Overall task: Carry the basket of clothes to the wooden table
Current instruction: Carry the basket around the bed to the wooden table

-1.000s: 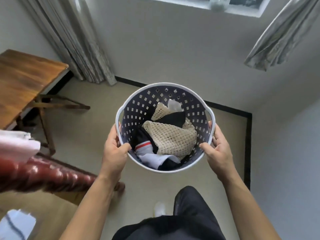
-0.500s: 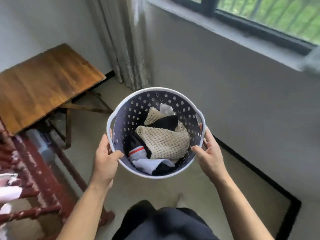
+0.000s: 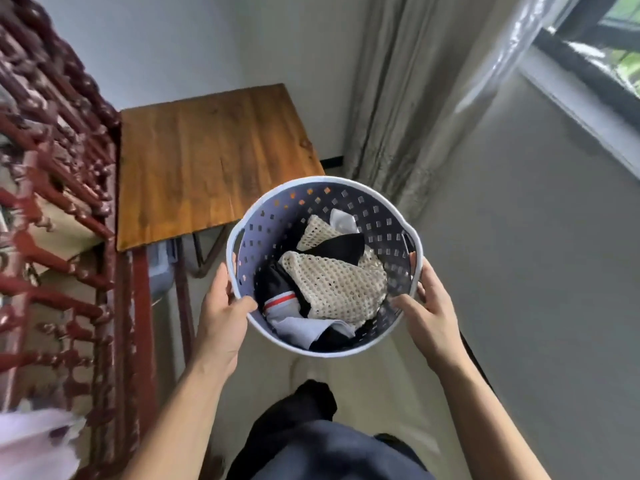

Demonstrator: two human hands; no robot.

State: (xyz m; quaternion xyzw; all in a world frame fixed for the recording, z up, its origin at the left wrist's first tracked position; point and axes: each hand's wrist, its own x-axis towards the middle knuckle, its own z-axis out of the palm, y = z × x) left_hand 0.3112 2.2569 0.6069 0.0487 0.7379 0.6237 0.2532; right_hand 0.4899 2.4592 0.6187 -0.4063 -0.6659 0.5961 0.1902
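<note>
Nearest, below the hands: a dark trouser leg stepping forward over pale floor, a sign of walking mid-carry.

Left hand clamped on the left rim of the basket, thumb hooked over the edge into the inside, fingers wrapped under the lip just beneath the handle slot. Right hand clamped likewise on the right rim, thumb over the top, fingers outside. The 2 hands well apart, 1 on each side, probably to keep the round tub level and stop the load sliding. Basket held in the air between the hands at about waist height, resting on nothing, roughly upright.

Inside the basket, between the 2 thumbs: clothes in a loose pile — a cream mesh piece on top, dark fabric with a red and white stripe toward the left thumb, a pale grey piece at the near wall. Pile sitting low, well under the rim, so little risk of spilling.

Beyond the left hand and slightly left: the wooden table, top bare in what shows, its near right corner hidden behind the basket's far rim. Not yet reached; carry judged mostly done, with a short advance and a lowering left.

Far left of the left hand: a dark red carved bed frame, blurred, tight beside the table, worth keeping the left elbow clear of. Beyond the right hand: a grey curtain and a window.
</note>
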